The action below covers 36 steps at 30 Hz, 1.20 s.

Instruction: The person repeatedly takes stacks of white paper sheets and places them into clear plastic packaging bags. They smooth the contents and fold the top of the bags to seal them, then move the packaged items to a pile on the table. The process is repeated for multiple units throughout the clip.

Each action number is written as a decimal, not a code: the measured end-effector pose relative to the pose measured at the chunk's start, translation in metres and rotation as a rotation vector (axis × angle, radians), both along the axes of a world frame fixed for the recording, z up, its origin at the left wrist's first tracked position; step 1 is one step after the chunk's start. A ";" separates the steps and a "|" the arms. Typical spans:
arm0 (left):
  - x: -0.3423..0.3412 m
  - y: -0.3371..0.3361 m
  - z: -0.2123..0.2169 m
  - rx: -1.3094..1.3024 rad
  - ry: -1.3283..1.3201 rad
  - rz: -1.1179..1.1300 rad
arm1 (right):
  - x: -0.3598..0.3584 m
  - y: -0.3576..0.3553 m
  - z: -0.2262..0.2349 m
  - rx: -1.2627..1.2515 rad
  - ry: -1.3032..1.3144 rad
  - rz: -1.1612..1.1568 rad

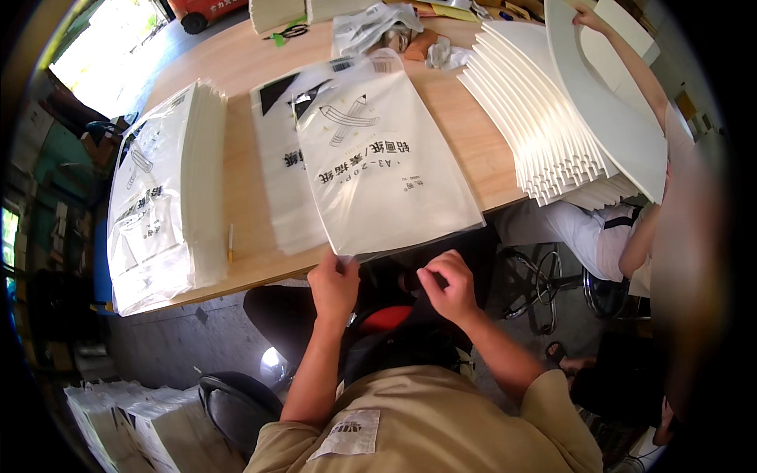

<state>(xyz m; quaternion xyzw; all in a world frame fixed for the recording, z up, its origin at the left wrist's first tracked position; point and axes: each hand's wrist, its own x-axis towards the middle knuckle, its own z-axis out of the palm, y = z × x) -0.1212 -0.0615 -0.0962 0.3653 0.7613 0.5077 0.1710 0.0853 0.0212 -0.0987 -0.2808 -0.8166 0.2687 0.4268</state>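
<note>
A clear plastic bag of drawing paper (394, 185), printed with crossed pencils and dark characters, lies tilted on the table in front of me. Its near edge overhangs the table's front edge. My left hand (333, 290) pinches the near left corner of this bag. A little apart from the near edge, my right hand (449, 285) is curled with thumb and finger together; what they hold, if anything, is hidden. Partly under the bag, to its left, lies a second printed bag (285, 197).
Stacked filled bags (150, 205) stand on the table's left, with a thin pen-like stick (231, 243) beside them. At right, a co-worker's hand (587, 17) holds large white sheets over a fanned stack (520, 102). Scissors (293, 31) and crumpled plastic (371, 27) lie at the back.
</note>
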 end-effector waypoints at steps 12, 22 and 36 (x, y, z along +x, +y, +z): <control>0.007 0.001 0.018 -0.037 0.162 0.026 | -0.049 -0.020 0.006 -1.652 0.726 0.278; 0.011 -0.002 0.027 -0.104 0.233 -0.043 | -0.063 0.010 0.007 -1.756 0.759 -0.042; 0.018 -0.008 0.046 0.072 0.654 -0.306 | -0.064 0.029 0.006 -1.362 0.915 -0.134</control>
